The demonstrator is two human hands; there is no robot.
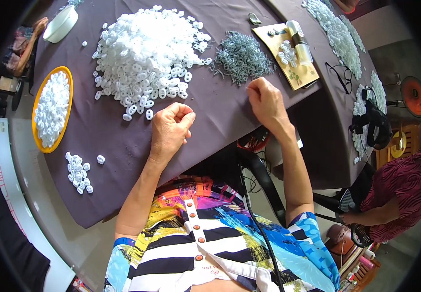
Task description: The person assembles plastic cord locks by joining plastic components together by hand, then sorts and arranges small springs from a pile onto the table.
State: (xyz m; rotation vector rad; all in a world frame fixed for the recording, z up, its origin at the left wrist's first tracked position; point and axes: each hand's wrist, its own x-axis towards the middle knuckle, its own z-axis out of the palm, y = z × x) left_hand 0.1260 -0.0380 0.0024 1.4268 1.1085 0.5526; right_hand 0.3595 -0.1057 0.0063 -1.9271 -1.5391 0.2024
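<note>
My left hand (170,130) is closed, thumb against curled fingers, just off the near edge of a big heap of small white oval plastic pieces (144,53). Many of those pieces show holes. Whatever its fingertips hold, if anything, is hidden. My right hand (269,104) is also closed in a pinch, over the table near a pile of tiny grey metal pieces (243,56) that look like screws or pins. What sits between its fingers cannot be made out. The two hands are apart, both above the dark tablecloth (215,114).
On the left are an orange-rimmed basin (38,131) of white pieces, a small loose group (78,174) and a white bowl (60,24). A tan board (298,75) bearing several pieces lies right, near eyeglasses (341,78). A person in a dark red striped shirt (398,199) sits at right.
</note>
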